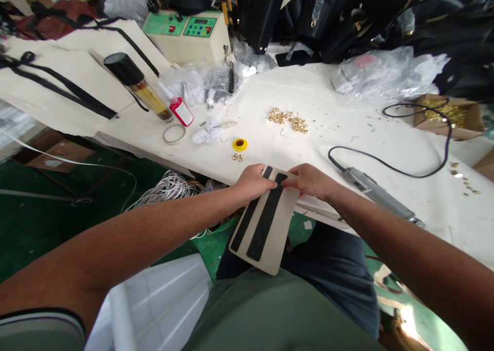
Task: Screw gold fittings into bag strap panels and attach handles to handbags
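A flat beige panel (281, 222) with rounded corners and two dark strips along its length slants from the table edge down toward my lap. My left hand (254, 182) grips its upper left edge, thumb on the dark strip. At the upper right edge my right hand (304, 181) holds the same panel, its thumb also pressing near the top of the strip. The fingers beneath the panel are hidden. Just beyond my hands lie two small gold fittings (238, 157) and a yellow ring-shaped spool (240, 144).
Gold hardware (287, 119) lies piled mid-table. A grey corded power tool (380, 196) rests at right, near a cardboard box (450, 117) of gold pieces. A black-capped bottle (139, 86), red bottle (181, 112) and tape roll (174, 134) stand or lie at left. Plastic-wrapped black bags (347, 21) crowd the back.
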Demonstrator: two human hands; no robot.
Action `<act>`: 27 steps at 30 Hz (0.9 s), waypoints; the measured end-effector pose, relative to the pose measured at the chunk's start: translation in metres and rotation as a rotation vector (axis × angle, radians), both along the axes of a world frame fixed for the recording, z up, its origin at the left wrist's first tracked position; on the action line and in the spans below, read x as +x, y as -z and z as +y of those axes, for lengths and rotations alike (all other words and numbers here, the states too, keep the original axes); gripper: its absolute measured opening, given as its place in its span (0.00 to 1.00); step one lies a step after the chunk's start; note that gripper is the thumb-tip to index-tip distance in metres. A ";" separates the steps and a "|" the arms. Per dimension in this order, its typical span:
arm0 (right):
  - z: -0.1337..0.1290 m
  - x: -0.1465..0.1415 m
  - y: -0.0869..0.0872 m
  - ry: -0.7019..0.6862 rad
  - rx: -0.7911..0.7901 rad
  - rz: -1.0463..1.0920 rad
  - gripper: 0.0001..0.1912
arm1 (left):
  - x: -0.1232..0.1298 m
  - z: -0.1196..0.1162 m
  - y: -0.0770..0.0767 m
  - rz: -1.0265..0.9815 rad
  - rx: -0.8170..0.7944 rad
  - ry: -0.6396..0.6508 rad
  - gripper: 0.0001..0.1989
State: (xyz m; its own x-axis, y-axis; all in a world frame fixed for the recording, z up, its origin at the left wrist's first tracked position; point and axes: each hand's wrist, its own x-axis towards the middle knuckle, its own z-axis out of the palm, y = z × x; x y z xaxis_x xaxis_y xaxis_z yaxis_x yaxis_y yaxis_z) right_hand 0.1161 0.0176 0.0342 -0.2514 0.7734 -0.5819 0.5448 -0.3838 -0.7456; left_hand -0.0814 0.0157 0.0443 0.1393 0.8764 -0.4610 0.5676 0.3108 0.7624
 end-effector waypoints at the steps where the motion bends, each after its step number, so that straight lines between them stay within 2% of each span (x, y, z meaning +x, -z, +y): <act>1: 0.000 -0.001 0.001 0.005 0.005 -0.016 0.10 | 0.000 0.001 0.000 0.009 0.003 0.005 0.11; 17: -0.003 -0.004 0.004 0.059 0.070 -0.096 0.06 | 0.001 0.000 0.007 0.087 0.142 0.085 0.11; 19: -0.003 -0.004 0.004 0.064 0.070 -0.089 0.06 | 0.001 -0.001 0.007 0.086 0.186 0.103 0.13; 21: -0.004 -0.005 0.005 0.073 0.068 -0.081 0.06 | 0.000 -0.005 0.006 0.083 0.230 0.111 0.21; 24: -0.005 -0.006 0.005 0.088 0.065 -0.072 0.05 | -0.003 -0.016 0.003 0.146 0.373 0.135 0.34; 25: -0.006 -0.006 0.005 0.092 0.065 -0.069 0.06 | -0.004 -0.020 0.002 0.198 0.461 0.165 0.34; 27: -0.007 -0.007 0.004 0.095 0.064 -0.064 0.06 | -0.008 -0.027 0.002 0.317 0.661 0.265 0.30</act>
State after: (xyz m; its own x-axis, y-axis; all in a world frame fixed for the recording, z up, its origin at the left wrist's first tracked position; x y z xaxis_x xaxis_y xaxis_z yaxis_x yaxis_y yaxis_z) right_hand 0.1088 0.0107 0.0300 -0.1388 0.8279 -0.5434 0.5556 -0.3891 -0.7348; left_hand -0.0895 -0.0112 0.0423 0.3317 0.9388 0.0929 0.7811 -0.3285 0.5310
